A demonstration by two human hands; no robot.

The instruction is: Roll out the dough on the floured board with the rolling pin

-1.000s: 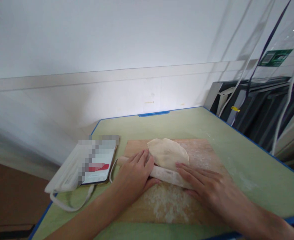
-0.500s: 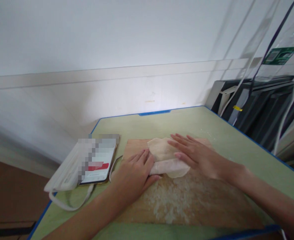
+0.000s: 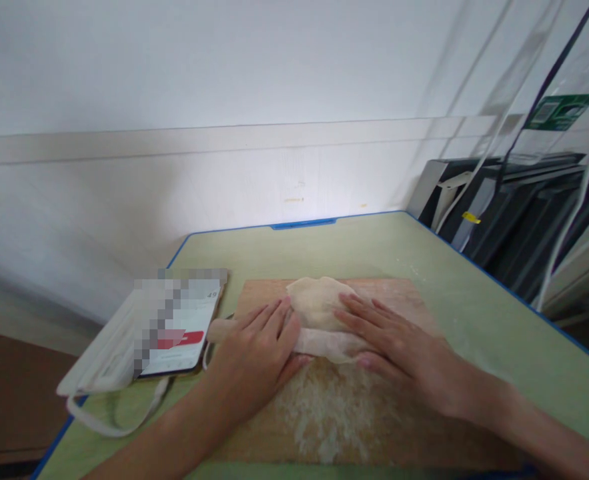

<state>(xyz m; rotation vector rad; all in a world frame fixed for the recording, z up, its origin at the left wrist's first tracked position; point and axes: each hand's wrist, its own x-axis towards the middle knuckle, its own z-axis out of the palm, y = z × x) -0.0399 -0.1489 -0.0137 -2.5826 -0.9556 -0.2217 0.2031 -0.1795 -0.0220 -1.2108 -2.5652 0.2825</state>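
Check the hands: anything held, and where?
Nothing gripped. Left hand presses flat on the rolling pin near its left end; right hand flat on the dough wrapped over it.

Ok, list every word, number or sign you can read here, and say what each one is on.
No text reads clearly.
Phone: screen mostly pixelated; a red bar shows, small marks at its top corner too small to read.
Green sign, upper right: white print and a code-like square, too blurred to read.
Yellow tag on the dark rack: no legible print.
Board, dough, rolling pin, left hand, right hand: no text.
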